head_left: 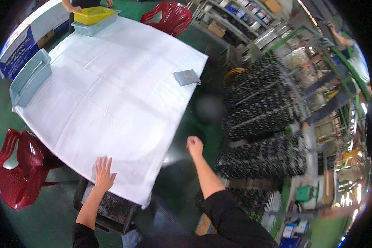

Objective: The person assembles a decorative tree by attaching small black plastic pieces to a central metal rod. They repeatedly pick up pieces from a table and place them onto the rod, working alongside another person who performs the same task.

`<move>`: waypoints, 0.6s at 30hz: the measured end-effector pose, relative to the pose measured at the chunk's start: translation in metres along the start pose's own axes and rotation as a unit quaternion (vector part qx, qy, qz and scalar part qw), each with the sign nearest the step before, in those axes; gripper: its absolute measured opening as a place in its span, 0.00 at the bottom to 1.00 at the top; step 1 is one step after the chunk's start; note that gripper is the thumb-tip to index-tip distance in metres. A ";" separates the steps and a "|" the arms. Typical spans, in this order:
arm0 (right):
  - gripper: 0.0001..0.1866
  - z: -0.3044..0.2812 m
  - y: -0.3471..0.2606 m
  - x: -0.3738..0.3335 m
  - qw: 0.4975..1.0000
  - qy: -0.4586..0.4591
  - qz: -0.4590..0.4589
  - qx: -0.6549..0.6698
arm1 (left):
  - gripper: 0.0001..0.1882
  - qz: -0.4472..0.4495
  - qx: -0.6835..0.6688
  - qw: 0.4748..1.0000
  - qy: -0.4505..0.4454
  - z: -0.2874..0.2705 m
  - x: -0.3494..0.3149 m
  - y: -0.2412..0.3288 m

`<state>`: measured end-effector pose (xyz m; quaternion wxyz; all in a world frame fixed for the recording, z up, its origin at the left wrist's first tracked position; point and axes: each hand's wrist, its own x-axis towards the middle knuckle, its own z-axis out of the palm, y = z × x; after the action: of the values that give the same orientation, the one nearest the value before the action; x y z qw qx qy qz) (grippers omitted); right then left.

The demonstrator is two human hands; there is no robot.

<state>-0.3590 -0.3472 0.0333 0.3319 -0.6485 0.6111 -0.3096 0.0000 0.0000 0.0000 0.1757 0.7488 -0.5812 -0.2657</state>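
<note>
Hands [104, 175] apart, white table [120, 132], corner [144, 200] pointing nearward

Pouch [186, 77] on table [124, 111], basket [34, 80] left, chair [173, 17] beyond

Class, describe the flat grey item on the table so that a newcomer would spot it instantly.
Start with the large white-covered table. Beyond the person's right hand, near the table's right edge, lies a small grey item. It is low and flat, unlike the tall-walled grey-blue basket at the left edge.
</note>
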 end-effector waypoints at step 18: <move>0.25 0.113 -0.057 0.376 0.830 -0.018 -0.320 -0.457 | 0.44 -0.139 0.085 0.975 -0.152 -0.028 0.058 -0.011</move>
<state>-0.2119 -0.7143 0.0115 -0.1090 -0.8908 0.4352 -0.0719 0.0364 -0.0545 0.0045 -0.0177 0.7855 -0.5116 -0.3478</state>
